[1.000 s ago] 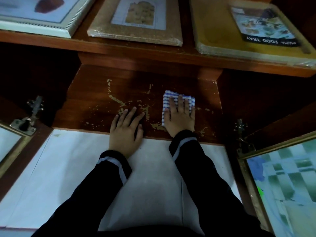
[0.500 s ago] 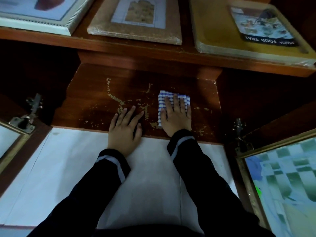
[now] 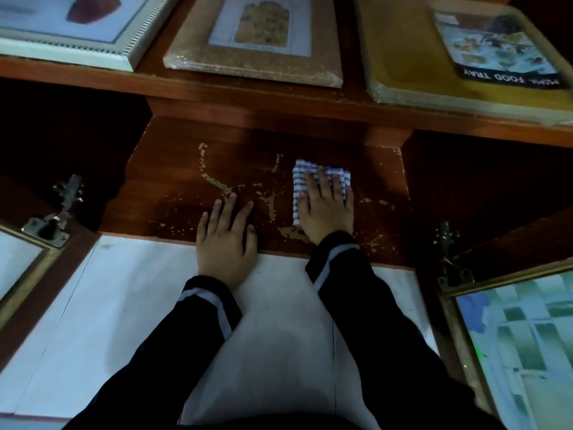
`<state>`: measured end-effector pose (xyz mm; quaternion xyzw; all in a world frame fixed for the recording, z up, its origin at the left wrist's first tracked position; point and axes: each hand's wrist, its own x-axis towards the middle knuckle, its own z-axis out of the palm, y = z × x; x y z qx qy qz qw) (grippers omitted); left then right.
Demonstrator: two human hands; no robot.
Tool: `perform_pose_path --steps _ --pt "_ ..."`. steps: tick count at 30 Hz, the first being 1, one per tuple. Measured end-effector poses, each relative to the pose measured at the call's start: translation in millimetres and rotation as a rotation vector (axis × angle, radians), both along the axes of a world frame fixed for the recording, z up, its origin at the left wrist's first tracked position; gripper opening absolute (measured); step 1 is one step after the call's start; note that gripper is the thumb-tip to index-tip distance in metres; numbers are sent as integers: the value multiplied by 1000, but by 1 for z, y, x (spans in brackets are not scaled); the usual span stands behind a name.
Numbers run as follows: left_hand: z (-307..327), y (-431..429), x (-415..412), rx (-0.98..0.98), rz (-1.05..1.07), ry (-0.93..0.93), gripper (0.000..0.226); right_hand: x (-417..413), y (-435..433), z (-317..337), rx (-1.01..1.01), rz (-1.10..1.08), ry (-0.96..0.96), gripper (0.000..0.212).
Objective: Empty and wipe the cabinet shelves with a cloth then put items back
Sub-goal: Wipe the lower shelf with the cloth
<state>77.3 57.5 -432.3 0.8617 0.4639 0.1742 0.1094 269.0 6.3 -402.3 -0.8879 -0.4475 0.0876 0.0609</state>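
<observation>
A folded blue-and-white checked cloth (image 3: 302, 187) lies on the bare lower cabinet shelf (image 3: 173, 187), a dark brown board with flaked pale patches. My right hand (image 3: 328, 209) presses flat on the cloth with straight fingers; most of the cloth is hidden under it. My left hand (image 3: 224, 237) rests flat on the shelf's front edge, fingers spread, a little left of the cloth and holding nothing.
On the top above lie a white-framed picture (image 3: 93, 35), a brown-framed picture (image 3: 254, 57) and a yellow food tray (image 3: 449, 72) in wrap. Open glass doors with hinges stand at left (image 3: 18, 262) and right (image 3: 511, 336). White floor (image 3: 124, 305) lies below.
My right hand has slid the cloth slightly left and then a little back across the shelf. My left hand has stayed in place.
</observation>
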Motion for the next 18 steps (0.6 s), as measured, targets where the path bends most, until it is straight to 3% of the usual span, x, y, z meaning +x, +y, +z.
perform_pose_path --steps 5,12,18 --pt "1 -1 -1 11 -8 2 58 13 22 6 -57 -15 58 56" --pt "0 0 1 55 -4 3 54 -14 -8 -1 18 3 -39 57" --pt "2 -1 0 30 -6 7 56 33 38 6 -71 -26 37 57"
